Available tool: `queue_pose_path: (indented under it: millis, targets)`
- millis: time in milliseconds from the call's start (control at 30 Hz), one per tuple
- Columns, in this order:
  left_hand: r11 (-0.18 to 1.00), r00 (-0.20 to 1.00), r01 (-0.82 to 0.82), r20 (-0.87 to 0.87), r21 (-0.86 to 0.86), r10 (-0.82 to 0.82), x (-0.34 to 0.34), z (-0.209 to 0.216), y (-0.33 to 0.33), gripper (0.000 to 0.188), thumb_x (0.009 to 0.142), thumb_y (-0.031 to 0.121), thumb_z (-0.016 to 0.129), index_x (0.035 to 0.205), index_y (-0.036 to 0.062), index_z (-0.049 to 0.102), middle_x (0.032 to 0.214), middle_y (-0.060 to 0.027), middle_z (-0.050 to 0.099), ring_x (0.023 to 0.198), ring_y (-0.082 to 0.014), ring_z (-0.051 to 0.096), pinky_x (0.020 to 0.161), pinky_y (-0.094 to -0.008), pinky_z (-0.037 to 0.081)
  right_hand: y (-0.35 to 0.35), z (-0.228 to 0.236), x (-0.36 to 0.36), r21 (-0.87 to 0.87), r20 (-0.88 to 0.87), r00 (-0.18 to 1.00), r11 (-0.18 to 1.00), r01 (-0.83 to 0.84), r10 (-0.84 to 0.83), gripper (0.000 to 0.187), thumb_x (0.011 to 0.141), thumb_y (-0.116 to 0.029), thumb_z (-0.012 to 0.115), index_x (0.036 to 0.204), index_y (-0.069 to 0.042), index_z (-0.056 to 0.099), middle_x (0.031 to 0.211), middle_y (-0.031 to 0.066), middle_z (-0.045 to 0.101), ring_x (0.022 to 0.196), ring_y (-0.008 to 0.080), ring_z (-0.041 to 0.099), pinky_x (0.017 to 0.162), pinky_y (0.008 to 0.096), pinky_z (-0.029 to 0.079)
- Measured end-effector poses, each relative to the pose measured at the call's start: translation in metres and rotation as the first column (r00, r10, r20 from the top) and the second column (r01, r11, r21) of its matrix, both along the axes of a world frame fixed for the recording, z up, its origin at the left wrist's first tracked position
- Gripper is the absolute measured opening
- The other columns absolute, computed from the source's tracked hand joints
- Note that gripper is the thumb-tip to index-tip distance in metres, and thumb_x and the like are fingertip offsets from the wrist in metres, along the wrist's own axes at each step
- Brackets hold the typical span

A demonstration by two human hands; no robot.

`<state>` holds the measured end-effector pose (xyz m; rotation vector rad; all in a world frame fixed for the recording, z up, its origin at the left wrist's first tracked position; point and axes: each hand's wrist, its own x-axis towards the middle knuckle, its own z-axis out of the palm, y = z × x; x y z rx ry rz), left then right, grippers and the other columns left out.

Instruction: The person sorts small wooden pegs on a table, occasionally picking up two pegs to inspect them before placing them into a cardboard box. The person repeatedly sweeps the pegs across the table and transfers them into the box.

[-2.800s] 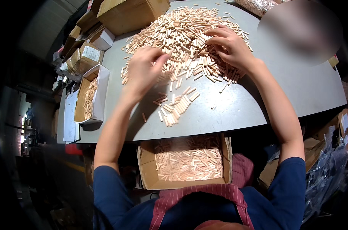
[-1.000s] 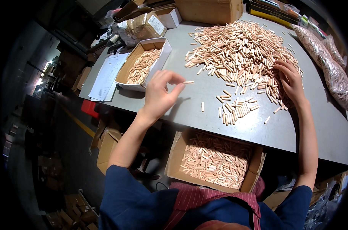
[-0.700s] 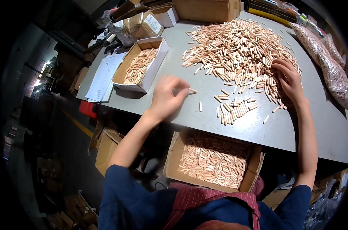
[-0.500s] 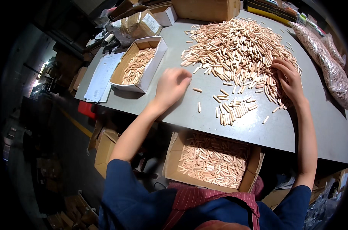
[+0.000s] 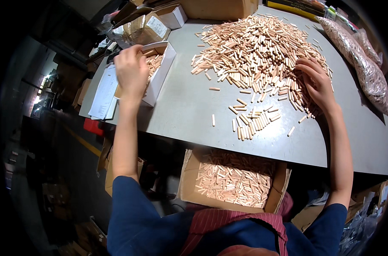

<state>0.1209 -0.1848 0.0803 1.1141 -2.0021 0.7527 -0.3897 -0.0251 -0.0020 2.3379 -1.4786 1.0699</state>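
Short wooden dowels (image 5: 253,47) lie in a broad heap on the grey table. At the heap's right edge, my right hand (image 5: 317,83) rests with bent fingers a little apart, and no dowel shows in its grip. My left hand (image 5: 132,72) is over the white cardboard box (image 5: 164,77) at the left, which has dowels (image 5: 154,64) inside. Its fingers are curled together, and whatever is in them is hidden. This hand covers much of the box's left side. Nearer me, a small group of loose dowels (image 5: 256,121) lies apart from the heap.
Below the table edge, a brown carton (image 5: 192,183) holds many dowels. A filled clear plastic bag (image 5: 358,64) lies at the right. Paper sheets (image 5: 103,96) lie left of the white box, and a taped parcel (image 5: 142,30) stands behind it.
My left hand has moved left and away from me, from the bare table beside the heap to over the white box. My right hand has stayed at the heap's right edge.
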Motion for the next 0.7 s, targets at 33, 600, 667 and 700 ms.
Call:
queue_pose_path:
  millis: [33,600,667,700]
  targets:
    - [0.999,1.0,0.03,-0.005,0.013,-0.03,0.003,-0.003,0.0,0.031,0.091,0.008,0.074,0.122,0.0065,0.07,0.116,-0.0123,0.07,0.11,-0.0335,0.062,0.099,-0.0456,0.048,0.001,0.002,0.001,0.001,-0.008,1.0,1.0,-0.007,0.007,0.035,0.087,0.011,0.063,0.118,-0.004,0.07,0.127,0.0134,0.071,0.127,0.0351,0.064,0.124,0.0497,0.039]
    - [0.703,0.802,0.579,-0.132,0.412,-0.583,-0.126,-0.082,0.053,0.013,0.091,0.01,0.075,0.104,0.0081,0.072,0.114,-0.0092,0.068,0.115,-0.0335,0.061,0.102,-0.0453,0.048,-0.002,-0.002,-0.005,0.022,-0.037,0.999,1.0,0.008,-0.007,0.033,0.093,0.009,0.064,0.122,-0.003,0.072,0.135,0.0131,0.071,0.134,0.0334,0.062,0.128,0.0515,0.037]
    - [0.705,0.801,0.581,-0.132,0.407,-0.584,-0.128,-0.089,0.046,0.01,0.09,0.01,0.076,0.098,0.0088,0.071,0.108,-0.0086,0.068,0.111,-0.0331,0.062,0.099,-0.045,0.048,-0.002,-0.001,-0.001,0.038,-0.045,0.999,0.999,0.002,0.0,0.03,0.093,0.009,0.064,0.119,-0.003,0.073,0.134,0.0129,0.071,0.132,0.0334,0.064,0.129,0.0529,0.036]
    - [0.703,0.8,0.578,-0.12,0.415,-0.587,-0.131,-0.089,0.047,0.01,0.09,0.009,0.077,0.098,0.0079,0.071,0.107,-0.0088,0.068,0.109,-0.0327,0.062,0.097,-0.0444,0.048,-0.001,0.0,-0.001,0.039,-0.047,0.999,0.999,0.001,0.001,0.029,0.093,0.009,0.064,0.118,-0.003,0.073,0.133,0.0129,0.072,0.131,0.0336,0.064,0.129,0.0533,0.036]
